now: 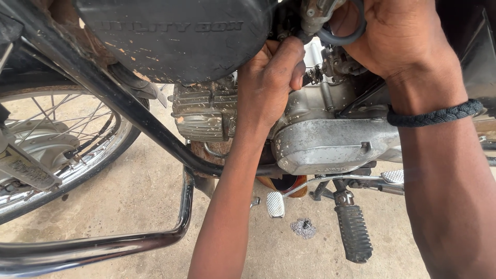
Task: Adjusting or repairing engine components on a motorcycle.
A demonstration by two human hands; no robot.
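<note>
left hand (271, 77): fingers curled tight, pinching a small part beside the engine (320, 139)
right hand (392, 36): closed around a dark hose (341, 37)
footrest (354, 232): below the engine

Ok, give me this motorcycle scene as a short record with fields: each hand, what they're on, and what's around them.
Left hand: left hand closed in a grip around a small part by the carburettor area, above the engine; the part itself is hidden
Right hand: right hand with a dark rubber hose looped over its fingers
Wrist: braided dark wristband on the right wrist
Below the hands: silver engine cover, gear lever, rubber footpeg
Left side: spoked front wheel, black crash guard bar
Ground: concrete floor
</note>
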